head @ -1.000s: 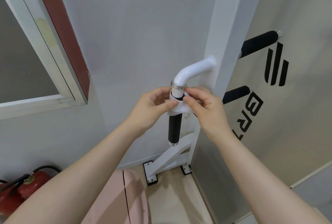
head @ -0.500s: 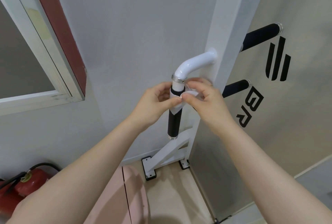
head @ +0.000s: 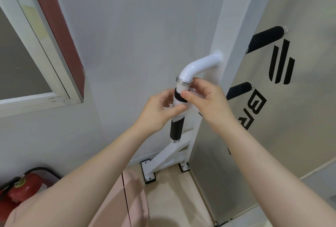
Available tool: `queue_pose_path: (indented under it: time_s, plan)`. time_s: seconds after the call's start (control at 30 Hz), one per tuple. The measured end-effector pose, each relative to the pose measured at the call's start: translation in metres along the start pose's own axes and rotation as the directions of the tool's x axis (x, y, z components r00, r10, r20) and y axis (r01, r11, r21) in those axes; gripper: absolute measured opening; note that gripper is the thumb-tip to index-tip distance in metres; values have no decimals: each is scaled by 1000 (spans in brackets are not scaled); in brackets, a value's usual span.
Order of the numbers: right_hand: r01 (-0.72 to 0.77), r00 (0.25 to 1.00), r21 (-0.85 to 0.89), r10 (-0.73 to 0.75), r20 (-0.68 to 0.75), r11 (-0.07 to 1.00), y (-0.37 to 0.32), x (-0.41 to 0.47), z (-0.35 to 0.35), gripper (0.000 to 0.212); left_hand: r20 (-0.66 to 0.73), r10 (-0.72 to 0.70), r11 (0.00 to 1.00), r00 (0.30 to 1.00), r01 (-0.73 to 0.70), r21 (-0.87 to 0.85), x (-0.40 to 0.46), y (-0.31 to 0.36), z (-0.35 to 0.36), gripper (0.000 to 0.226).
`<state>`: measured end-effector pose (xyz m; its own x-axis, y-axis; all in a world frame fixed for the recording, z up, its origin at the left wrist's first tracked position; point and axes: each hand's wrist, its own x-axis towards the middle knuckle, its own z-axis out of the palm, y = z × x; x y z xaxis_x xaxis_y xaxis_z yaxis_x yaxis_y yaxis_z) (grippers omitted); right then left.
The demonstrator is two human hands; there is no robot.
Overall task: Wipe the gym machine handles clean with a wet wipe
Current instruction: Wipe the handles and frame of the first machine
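The person is wrapping a white wet wipe (head: 179,111) around the upper part of the black foam handle (head: 176,130), just below its metal collar. The left hand (head: 160,110) and right hand (head: 205,99) are both pinching the wipe closed. Next, I'd judge, comes sliding it downward toward the bare lower grip.

A red extinguisher (head: 21,185) stands low on the left, by the wall (head: 138,26). A window (head: 27,59) with a dark red frame edge is above it. Black letters (head: 254,110), perhaps a logo, mark the right panel.
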<state>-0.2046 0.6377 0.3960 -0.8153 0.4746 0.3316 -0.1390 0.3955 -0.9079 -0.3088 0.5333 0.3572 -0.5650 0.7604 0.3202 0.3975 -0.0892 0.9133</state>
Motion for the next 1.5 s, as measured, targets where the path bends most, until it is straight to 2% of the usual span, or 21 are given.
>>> queue_pose_path:
  time_s: [0.07,0.17,0.27,0.33,0.43,0.53,0.6,0.67,0.77,0.83,0.9,1.03,1.13,1.2,1.3,1.37,1.43,1.5]
  plan:
    - [14,999,-46,-16,-34,999,3,1,2,24,59,-70,991,996,62,116,-9,-22,1,29]
    - [12,999,-35,-13,-49,999,4,3,3,24,75,-180,975,981,168,144,-22,-46,9,29]
    - [23,999,20,-23,-27,1000,2,2,3,27,-22,-133,987,991,134,88,-13,-39,9,33]
    - [32,999,21,-31,-28,999,2,3,3,29,-25,-97,993,995,98,61,-9,-37,6,35]
    - [32,999,31,-30,-44,999,5,2,5,26,83,-182,969,980,164,187,-24,-60,9,36]
    - [38,998,44,-35,-55,998,9,1,9,27,60,-263,945,963,245,216,-36,-80,17,36]
    - [1,1000,32,0,-23,999,21,-3,16,29,48,-262,948,964,247,202,-34,-81,19,34]
    - [-119,992,-3,119,47,993,42,-13,21,34,28,-244,958,969,236,164,-32,-77,20,31]
    - [-260,929,-95,276,248,961,67,-30,23,32,-1,-185,981,983,185,55,-29,-67,18,34]
    - [-291,905,-24,283,317,957,69,-35,21,35,32,-147,988,989,146,44,-27,-58,13,38]
    - [-299,909,32,274,314,954,67,-34,16,36,91,-132,991,987,131,16,-26,-51,9,44]
    - [-261,931,-23,258,259,965,62,-34,6,40,193,-93,992,977,74,101,-26,-39,1,49]
    - [-194,964,-155,218,154,969,53,-34,6,41,219,-54,990,974,25,136,-26,-22,0,58]
    - [-167,981,-193,183,68,967,48,-34,5,35,151,-3,990,989,-18,137,-26,-7,2,61]
    - [-180,976,-146,157,-153,973,36,-32,0,1,-52,53,990,997,-46,135,-18,18,-2,49]
    - [-153,940,-231,70,-334,961,29,-27,0,13,-93,50,993,994,-39,109,-10,34,-7,36]
    - [-119,923,-317,-13,-384,941,21,-22,10,7,-91,24,993,996,-14,117,-3,43,-11,27]
    - [-122,942,-279,22,-335,952,20,-26,22,3,-80,-2,994,997,11,108,-1,48,-12,24]
